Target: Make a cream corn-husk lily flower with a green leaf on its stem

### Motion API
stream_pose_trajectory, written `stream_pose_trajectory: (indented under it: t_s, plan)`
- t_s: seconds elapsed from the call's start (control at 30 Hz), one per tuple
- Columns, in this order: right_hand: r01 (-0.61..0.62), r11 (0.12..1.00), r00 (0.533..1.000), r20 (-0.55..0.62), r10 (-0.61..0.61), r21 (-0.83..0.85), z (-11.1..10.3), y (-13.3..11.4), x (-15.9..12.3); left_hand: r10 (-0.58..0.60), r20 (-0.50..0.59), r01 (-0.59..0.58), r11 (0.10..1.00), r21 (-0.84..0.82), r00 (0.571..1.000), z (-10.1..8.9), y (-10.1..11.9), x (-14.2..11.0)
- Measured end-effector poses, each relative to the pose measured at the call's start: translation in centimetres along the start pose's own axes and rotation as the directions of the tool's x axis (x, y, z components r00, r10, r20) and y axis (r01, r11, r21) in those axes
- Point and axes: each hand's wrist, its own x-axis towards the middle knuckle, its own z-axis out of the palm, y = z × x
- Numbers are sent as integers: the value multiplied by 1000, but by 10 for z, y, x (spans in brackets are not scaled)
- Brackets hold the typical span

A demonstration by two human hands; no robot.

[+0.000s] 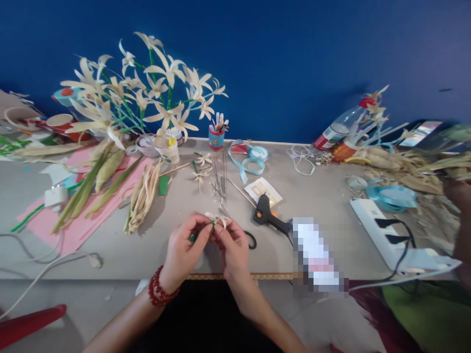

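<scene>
Close to the table's front edge, my left hand (187, 247) and my right hand (233, 245) meet, fingertips pinched together on a small craft flower (221, 220) with cream petals. Green shows at its base between my fingers; the rest is covered. A black scissor handle (251, 239) peeks out beside my right hand. Just beyond my fingers lie several thin wires (220, 179), with two loose flowers (200, 176) to their left. A black glue gun (265, 212) rests to the right, partly on a white card (263, 189).
Tall cream flowers (167, 71) stand at the back left, behind pink paper (88, 230) and dried husks (143, 198). Rightward are a blurred-out phone (318, 257), a power strip (379, 235) with cords, blue ribbon (392, 197) and a bottle (336, 132). Another person's arm (461, 230) shows at far right.
</scene>
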Motion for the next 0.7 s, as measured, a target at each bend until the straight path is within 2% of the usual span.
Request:
stream_pose_trajectory:
  t_s: [0.27, 0.47, 0.6, 0.7]
  plan:
    - [46, 996, 999, 6, -46, -80, 2, -3, 0, 57, -34, -55, 998, 43, 998, 0, 1, 2]
    - [130, 974, 991, 24, -128, -186, 1, -2, 2, 247, -46, -232, 948, 220, 968, 1, 3, 2]
    - [177, 943, 984, 14, -180, -282, -1, -2, 2, 308, -39, -286, 917, 278, 951, 2, 2, 1]
    - [237, 891, 970, 40, -241, -388, -3, -3, 0, 302, -45, -278, 920, 275, 952, 3, 1, 0]
